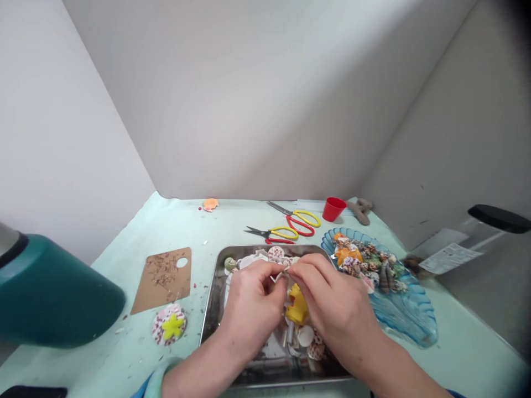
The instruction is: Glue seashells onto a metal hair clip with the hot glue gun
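Observation:
Both hands hover over a metal tray (pixel 215 298) full of seashells. My left hand (pixel 251 307) and my right hand (pixel 332 307) meet at their fingertips and pinch a small pale shell (pixel 283 273) between them. Under the fingers a yellow shell (pixel 297 307) lies in the tray, with white and spotted shells (pixel 309 340) in front of it. More shells (pixel 265 255) sit along the tray's far edge.
A blue glass shell-shaped dish (pixel 409 318) with several small shells stands right of the tray. Two red-and-yellow scissors (pixel 290 224), a red cup (pixel 333 209) and an orange shell (pixel 210 204) lie behind. At left are a brown card (pixel 164 279), a speckled shell with a yellow star (pixel 169 325) and a teal object (pixel 50 293).

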The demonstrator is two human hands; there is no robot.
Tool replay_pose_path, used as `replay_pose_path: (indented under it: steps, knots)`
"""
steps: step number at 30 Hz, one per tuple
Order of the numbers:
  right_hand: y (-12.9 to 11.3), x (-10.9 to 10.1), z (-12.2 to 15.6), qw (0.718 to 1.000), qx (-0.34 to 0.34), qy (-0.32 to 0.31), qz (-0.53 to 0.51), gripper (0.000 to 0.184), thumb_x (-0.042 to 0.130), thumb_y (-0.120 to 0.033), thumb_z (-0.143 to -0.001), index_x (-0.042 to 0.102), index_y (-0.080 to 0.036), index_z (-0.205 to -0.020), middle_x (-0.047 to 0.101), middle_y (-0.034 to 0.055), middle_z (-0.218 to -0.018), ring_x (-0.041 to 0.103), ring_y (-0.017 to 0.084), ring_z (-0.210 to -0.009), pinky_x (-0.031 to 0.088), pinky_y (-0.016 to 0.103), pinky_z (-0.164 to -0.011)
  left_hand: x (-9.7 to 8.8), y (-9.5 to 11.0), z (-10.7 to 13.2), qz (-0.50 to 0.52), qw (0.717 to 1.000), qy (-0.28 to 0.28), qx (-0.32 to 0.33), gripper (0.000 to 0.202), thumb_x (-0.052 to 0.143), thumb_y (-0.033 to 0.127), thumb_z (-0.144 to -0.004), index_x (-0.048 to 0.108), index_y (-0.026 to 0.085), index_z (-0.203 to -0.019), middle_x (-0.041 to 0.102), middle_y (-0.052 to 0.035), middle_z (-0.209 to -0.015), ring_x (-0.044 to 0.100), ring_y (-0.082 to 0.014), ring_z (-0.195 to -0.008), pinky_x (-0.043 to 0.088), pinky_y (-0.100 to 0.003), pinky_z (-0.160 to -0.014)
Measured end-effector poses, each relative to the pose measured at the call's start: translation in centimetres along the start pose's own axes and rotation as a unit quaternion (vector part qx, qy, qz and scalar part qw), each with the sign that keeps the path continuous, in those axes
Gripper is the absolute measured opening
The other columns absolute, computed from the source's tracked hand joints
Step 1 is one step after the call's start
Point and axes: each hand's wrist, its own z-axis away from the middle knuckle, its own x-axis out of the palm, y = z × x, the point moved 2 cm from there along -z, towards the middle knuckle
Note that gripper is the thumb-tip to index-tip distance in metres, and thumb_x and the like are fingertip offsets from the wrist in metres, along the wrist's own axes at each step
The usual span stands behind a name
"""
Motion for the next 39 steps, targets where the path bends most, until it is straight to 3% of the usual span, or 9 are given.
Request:
replay_pose_path:
  steps: [5,12,20,27,35,39]
  knots:
    - [0.0,-0.1,0.1,0.999,-0.005,0.033,0.004,0.017,0.045,-0.010,-0.088,0.061,-0.015,-0.088,0.064,0.0067,-0.087,0.061,0.014,-0.069,0.043,0.024,-0.060,0.0,0.2,0.0,0.028,0.999,-0.011,-0.027,0.022,0.053,0.022,-0.076,0.071,0.016,-0.086,0.053,0.0036,-0.046,0.049,-0.0109,-0.041,0.039,-0.021,-0.044]
    - [-0.1,-0.3,0.2,0.999,-0.010,0.034,0.012,0.016,0.046,-0.010,-0.087,0.061,-0.014,-0.085,0.064,0.0084,-0.087,0.061,0.015,-0.070,0.044,0.025,-0.060,0.4,0.4,-0.1,0.153,0.979,-0.081,-0.110,0.018,0.054,0.028,-0.075,0.066,0.015,-0.080,0.053,0.0039,-0.042,0.048,-0.0119,-0.039,0.041,-0.022,-0.043]
    - [-0.2,-0.3,0.2,0.999,-0.024,0.018,0.027,0.019,0.043,-0.009,-0.089,0.061,-0.015,-0.084,0.065,0.0091,-0.087,0.062,0.017,-0.076,0.046,0.025,-0.063,0.2,0.2,-0.1,0.097,0.993,-0.049,-0.054,0.018,0.055,0.028,-0.077,0.067,0.016,-0.080,0.054,0.0032,-0.045,0.051,-0.0123,-0.043,0.040,-0.022,-0.044]
    - [-0.3,-0.3,0.2,0.998,-0.039,0.032,0.039,0.020,0.043,-0.010,-0.090,0.061,-0.013,-0.083,0.065,0.0113,-0.087,0.062,0.018,-0.074,0.045,0.027,-0.062,0.2,0.4,0.1,0.099,0.991,-0.056,-0.063,0.020,0.055,0.031,-0.078,0.067,0.015,-0.080,0.054,0.0025,-0.047,0.051,-0.0126,-0.044,0.040,-0.022,-0.045]
    - [0.3,-1.1,-0.1,0.992,0.056,0.066,-0.089,0.019,0.051,-0.019,-0.088,0.056,-0.018,-0.107,0.061,0.0083,-0.101,0.061,0.016,-0.083,0.049,0.027,-0.069,-0.9,0.6,-0.6,0.189,0.976,-0.071,-0.086,0.016,0.055,0.030,-0.079,0.062,0.017,-0.085,0.055,0.0038,-0.048,0.052,-0.0113,-0.045,0.045,-0.022,-0.052]
    - [0.4,-0.5,0.1,0.987,0.099,0.025,-0.127,0.012,0.054,-0.023,-0.087,0.055,-0.019,-0.098,0.061,0.0048,-0.091,0.055,0.012,-0.062,0.045,0.025,-0.057,-1.2,0.7,-0.5,0.221,0.970,-0.073,-0.067,0.017,0.056,0.029,-0.080,0.060,0.017,-0.092,0.058,0.0028,-0.052,0.057,-0.0124,-0.052,0.048,-0.023,-0.057]
